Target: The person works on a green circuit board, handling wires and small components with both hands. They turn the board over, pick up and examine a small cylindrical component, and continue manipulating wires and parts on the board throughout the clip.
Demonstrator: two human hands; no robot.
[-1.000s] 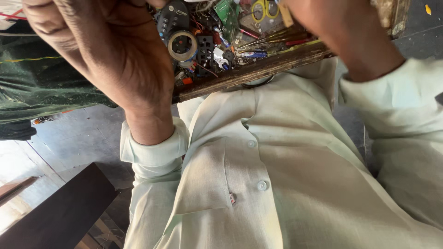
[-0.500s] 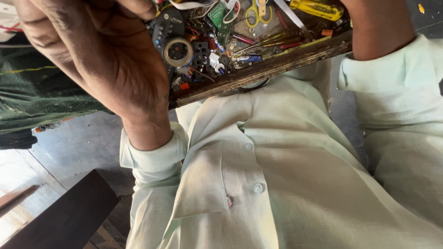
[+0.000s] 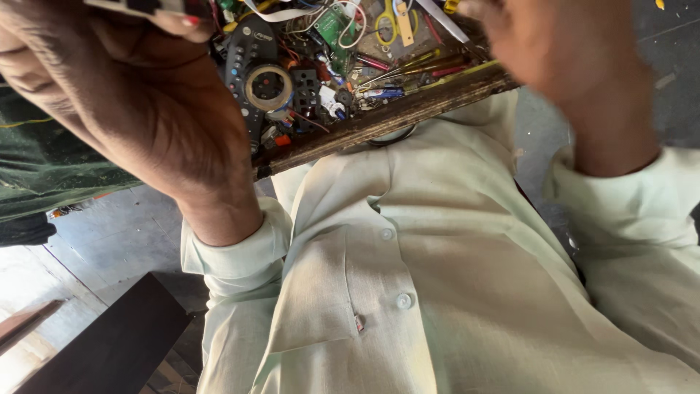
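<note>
Shirt: a pale green button shirt (image 3: 437, 292) fills the near part of the view. It is closest because the camera looks straight down the person's own chest.
Dark board: a dark wooden board (image 3: 109, 343) sits low at the left, over a grey floor (image 3: 124, 226).
Left hand: the left hand (image 3: 138, 109) is raised close to the camera, back side showing. Its grip is curled around a thin flat pale thing with a dark part (image 3: 138, 6) at the very top edge. Most of that thing is cut off, so I cannot tell what it is. It seems held up high so the eyes can look at it closely.
Right hand: the right hand (image 3: 561, 66) is up at the top right and blurry. I cannot tell if its grip is closed or loose. It is just above the right end of the tray.
Tray: a brown wooden tray (image 3: 394, 117) sits right beyond the chest, likely so the parts stay within easy reach.
In the tray: a black remote control (image 3: 244, 66), a roll of brown tape (image 3: 268, 87) lying on it, a small green circuit board (image 3: 334, 25), yellow-handled scissors (image 3: 386, 22), and many wires and small bits all mixed up.
Green cloth: a dark green cloth (image 3: 44, 175) lies at the far left.
</note>
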